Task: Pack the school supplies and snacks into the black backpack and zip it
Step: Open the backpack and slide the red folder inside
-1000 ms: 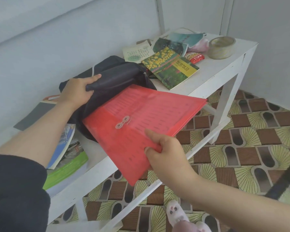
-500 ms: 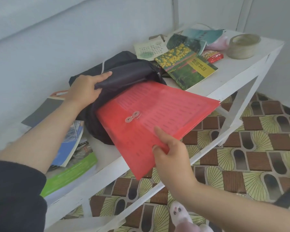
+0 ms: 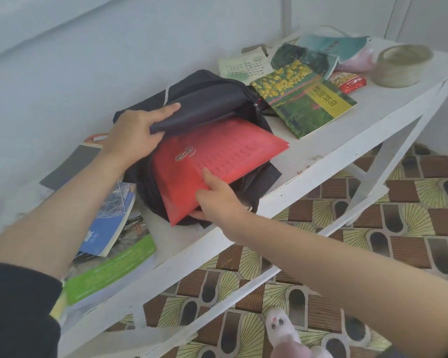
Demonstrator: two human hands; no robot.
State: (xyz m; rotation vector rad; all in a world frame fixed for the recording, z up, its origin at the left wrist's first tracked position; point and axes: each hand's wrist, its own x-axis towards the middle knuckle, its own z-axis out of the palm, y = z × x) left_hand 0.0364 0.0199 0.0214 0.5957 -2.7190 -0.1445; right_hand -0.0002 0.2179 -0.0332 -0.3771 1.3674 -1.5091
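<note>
Red folder [image 3: 217, 156] now partly inside the black backpack [image 3: 207, 99].
1 second ago it hung out past the edge of the white table [image 3: 378, 107]; now its far end sits under the flap that the left hand [image 3: 137, 130] grips and lifts. The right hand [image 3: 217, 200] pinches its near corner, pushing. Books [image 3: 305, 102] and a snack packet [image 3: 351, 82] wait unpacked.

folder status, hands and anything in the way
Left hand holds backpack mouth open. Right hand pinches folder, part inside, near corner out. Nothing seen blocking the mouth.
</note>
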